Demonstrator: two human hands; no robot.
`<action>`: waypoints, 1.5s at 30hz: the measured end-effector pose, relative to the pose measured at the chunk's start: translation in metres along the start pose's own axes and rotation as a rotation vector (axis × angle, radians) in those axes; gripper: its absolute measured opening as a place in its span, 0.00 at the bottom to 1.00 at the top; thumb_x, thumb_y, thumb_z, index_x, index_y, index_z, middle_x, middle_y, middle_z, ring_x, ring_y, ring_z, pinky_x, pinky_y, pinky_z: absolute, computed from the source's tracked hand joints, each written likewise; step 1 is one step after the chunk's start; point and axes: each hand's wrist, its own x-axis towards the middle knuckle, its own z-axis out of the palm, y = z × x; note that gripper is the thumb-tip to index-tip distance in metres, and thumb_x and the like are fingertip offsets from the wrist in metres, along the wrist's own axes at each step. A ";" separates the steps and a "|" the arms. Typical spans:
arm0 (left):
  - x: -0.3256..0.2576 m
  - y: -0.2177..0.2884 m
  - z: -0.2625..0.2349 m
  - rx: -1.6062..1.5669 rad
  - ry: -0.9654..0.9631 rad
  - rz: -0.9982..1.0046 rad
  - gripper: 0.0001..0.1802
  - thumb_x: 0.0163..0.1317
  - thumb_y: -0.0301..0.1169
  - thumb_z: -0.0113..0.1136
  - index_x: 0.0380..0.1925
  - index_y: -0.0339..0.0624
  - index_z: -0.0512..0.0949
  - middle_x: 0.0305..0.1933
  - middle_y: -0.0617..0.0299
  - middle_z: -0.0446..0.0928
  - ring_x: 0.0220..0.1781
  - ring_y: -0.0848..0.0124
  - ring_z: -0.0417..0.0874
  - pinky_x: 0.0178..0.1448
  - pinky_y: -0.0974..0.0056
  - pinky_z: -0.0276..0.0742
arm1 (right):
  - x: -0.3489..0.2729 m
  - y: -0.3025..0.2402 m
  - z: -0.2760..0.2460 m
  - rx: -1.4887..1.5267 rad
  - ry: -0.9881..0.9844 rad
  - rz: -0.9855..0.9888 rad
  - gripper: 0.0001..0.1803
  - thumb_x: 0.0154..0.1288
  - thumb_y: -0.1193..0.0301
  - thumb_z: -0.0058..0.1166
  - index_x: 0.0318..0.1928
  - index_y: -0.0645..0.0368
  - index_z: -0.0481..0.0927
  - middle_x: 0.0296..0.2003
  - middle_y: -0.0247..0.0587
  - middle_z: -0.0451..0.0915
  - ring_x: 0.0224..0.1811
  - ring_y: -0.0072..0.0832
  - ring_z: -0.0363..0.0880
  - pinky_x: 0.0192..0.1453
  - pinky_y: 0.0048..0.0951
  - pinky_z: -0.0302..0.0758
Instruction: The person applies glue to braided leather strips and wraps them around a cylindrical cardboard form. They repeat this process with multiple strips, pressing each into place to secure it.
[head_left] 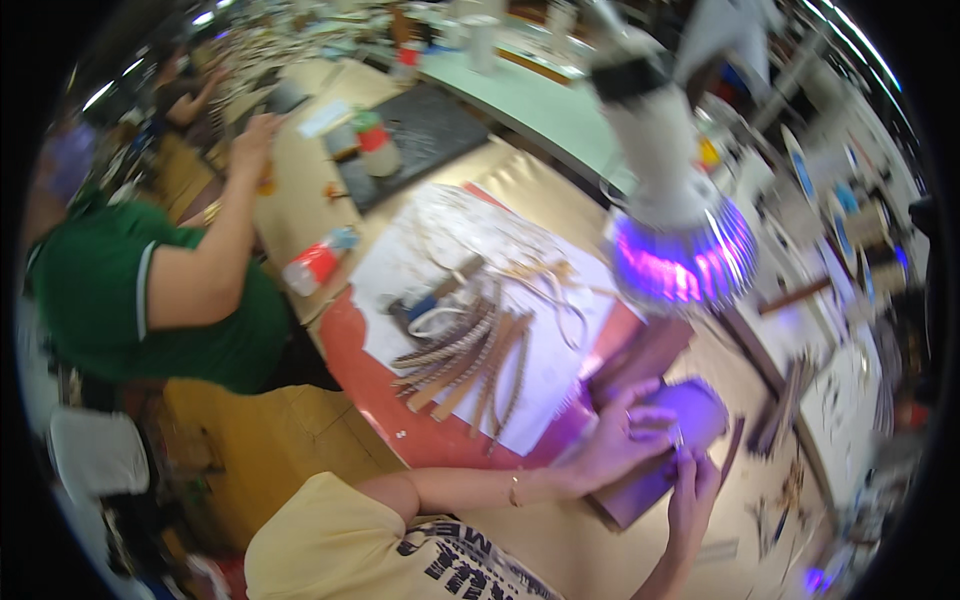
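Under the violet light of a lamp point(684, 258), my two hands meet over a brown piece that looks like leather point(700, 405), tinted purple by the glow. My left hand point(622, 442) is bent over the piece, fingers curled toward a small pale bit too blurred to name. From below, my right hand point(692, 495) pinches at that same spot, thumb and fingertips together. Part of the piece point(632, 497) shows beneath my left hand. A bundle of brown strips point(470, 355) with patterned edges lies left of my hands on white paper point(545, 395).
A red sheet point(385, 395) lies under the paper. A red-and-white bottle point(315, 265) and a jar with a red-and-green band point(375, 145) stand farther left. A co-worker in a green shirt point(170, 300) works at the left. Dark strips point(785, 405) lie along the right edge.
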 end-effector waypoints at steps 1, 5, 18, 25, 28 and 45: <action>0.001 0.000 0.002 0.012 0.020 0.026 0.43 0.60 0.23 0.67 0.70 0.41 0.52 0.56 0.51 0.74 0.55 0.66 0.80 0.59 0.64 0.79 | 0.001 0.003 -0.001 0.011 -0.007 -0.037 0.15 0.72 0.68 0.46 0.31 0.67 0.77 0.22 0.34 0.74 0.27 0.18 0.70 0.31 0.24 0.66; 0.005 0.000 0.008 0.122 0.059 0.278 0.42 0.59 0.24 0.67 0.70 0.40 0.54 0.53 0.53 0.75 0.50 0.71 0.81 0.54 0.68 0.81 | 0.016 0.014 -0.004 -0.015 -0.087 -0.131 0.16 0.73 0.66 0.46 0.29 0.62 0.76 0.22 0.31 0.73 0.24 0.17 0.68 0.27 0.20 0.64; 0.020 -0.032 0.003 0.212 0.126 0.251 0.35 0.59 0.36 0.70 0.63 0.37 0.67 0.53 0.57 0.74 0.47 0.72 0.81 0.50 0.68 0.81 | 0.007 0.004 -0.010 -0.223 -0.041 0.030 0.20 0.72 0.62 0.50 0.46 0.70 0.80 0.35 0.45 0.79 0.37 0.32 0.76 0.44 0.32 0.73; 0.023 -0.019 0.004 0.244 -0.106 0.129 0.17 0.61 0.39 0.68 0.38 0.35 0.84 0.30 0.65 0.83 0.31 0.80 0.80 0.38 0.72 0.77 | 0.000 0.022 -0.018 -0.156 -0.018 -0.068 0.28 0.73 0.54 0.47 0.60 0.64 0.73 0.57 0.54 0.71 0.59 0.40 0.68 0.65 0.38 0.62; 0.025 -0.015 0.002 0.306 -0.100 0.116 0.15 0.61 0.39 0.68 0.32 0.36 0.86 0.26 0.66 0.82 0.27 0.80 0.79 0.33 0.72 0.75 | 0.010 0.041 -0.027 -0.165 -0.014 -0.063 0.31 0.73 0.51 0.46 0.65 0.62 0.71 0.64 0.57 0.68 0.66 0.44 0.65 0.72 0.42 0.58; 0.023 -0.014 -0.010 0.296 -0.111 0.133 0.16 0.66 0.38 0.63 0.35 0.34 0.85 0.32 0.68 0.83 0.34 0.85 0.75 0.39 0.72 0.72 | -0.003 0.002 -0.015 -0.318 0.034 -0.129 0.17 0.71 0.67 0.53 0.35 0.73 0.79 0.24 0.36 0.78 0.27 0.18 0.69 0.31 0.27 0.69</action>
